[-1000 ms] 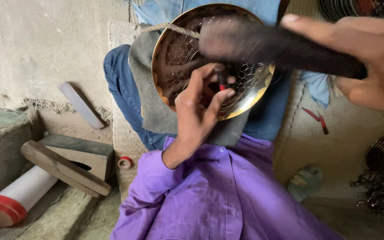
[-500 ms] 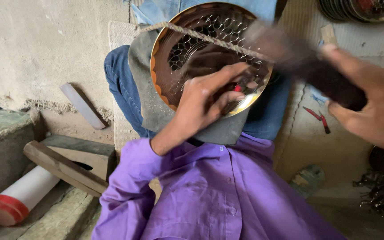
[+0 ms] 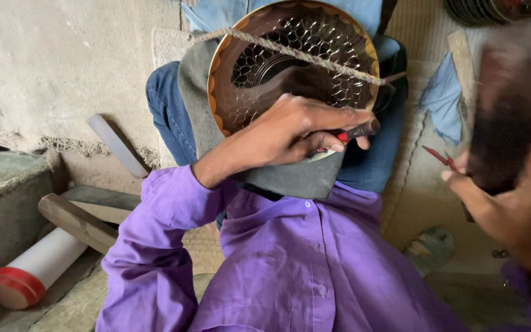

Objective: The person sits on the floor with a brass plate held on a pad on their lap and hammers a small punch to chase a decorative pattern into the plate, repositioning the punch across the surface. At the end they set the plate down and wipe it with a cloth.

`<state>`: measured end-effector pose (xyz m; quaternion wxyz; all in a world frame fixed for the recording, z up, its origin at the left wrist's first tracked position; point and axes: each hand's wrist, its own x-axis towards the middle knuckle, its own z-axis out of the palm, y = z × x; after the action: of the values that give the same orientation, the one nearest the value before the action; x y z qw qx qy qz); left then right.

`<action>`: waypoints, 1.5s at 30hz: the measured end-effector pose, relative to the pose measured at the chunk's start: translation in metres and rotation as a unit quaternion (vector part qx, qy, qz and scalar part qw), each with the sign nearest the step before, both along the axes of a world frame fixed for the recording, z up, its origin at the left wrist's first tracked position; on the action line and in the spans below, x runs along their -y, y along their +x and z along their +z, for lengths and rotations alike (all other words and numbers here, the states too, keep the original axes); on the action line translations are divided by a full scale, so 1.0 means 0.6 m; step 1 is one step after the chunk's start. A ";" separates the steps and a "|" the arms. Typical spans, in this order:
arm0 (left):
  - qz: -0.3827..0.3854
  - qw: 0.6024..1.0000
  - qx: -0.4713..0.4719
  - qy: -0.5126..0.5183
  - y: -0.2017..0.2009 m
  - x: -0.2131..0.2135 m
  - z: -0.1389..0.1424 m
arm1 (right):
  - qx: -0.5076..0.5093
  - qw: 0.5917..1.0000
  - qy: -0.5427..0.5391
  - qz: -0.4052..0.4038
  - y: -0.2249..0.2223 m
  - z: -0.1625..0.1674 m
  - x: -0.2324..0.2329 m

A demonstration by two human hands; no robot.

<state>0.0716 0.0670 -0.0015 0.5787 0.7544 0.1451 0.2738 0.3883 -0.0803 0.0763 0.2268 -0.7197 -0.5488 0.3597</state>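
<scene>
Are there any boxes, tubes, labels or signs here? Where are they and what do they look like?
White tube: lying on the floor at lower left, a round cylinder, white with a red band and a red end.
No labels, signs or screens show.

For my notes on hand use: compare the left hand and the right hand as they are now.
The left hand is sharp and rests low on the round engraved brass plate, pinching a thin red-handled punch tool; the right hand is motion-blurred and raised off to the side, gripping a dark wooden mallet. The left's tool is slim, the right's bulky. Both are bare and closed around a tool.
</scene>
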 end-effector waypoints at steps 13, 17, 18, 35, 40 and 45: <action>0.026 0.998 -0.046 -0.040 -0.004 -0.013 0.012 | 0.203 0.959 0.112 0.165 0.008 -0.057 0.029; -0.006 1.000 -0.002 0.005 -0.004 -0.018 0.010 | 0.275 0.928 0.167 0.189 0.020 -0.070 0.036; -0.014 1.000 0.009 0.020 -0.005 -0.019 0.009 | 0.287 0.924 0.174 0.186 0.023 -0.072 0.040; 0.060 0.996 -0.061 0.014 -0.011 0.007 0.014 | 0.132 0.968 0.103 0.188 -0.014 -0.029 -0.034; 0.171 0.981 -0.088 -0.006 -0.015 0.040 0.028 | 0.075 0.978 0.026 0.194 -0.014 -0.015 -0.077; 0.287 0.950 -0.096 -0.073 -0.008 0.077 0.037 | 0.051 0.980 0.037 0.186 -0.034 0.002 -0.132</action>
<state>0.0668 0.0208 0.0204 0.5127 0.6592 0.4298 0.3433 0.3676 -0.0013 0.0773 0.1541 -0.6132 -0.6972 0.3380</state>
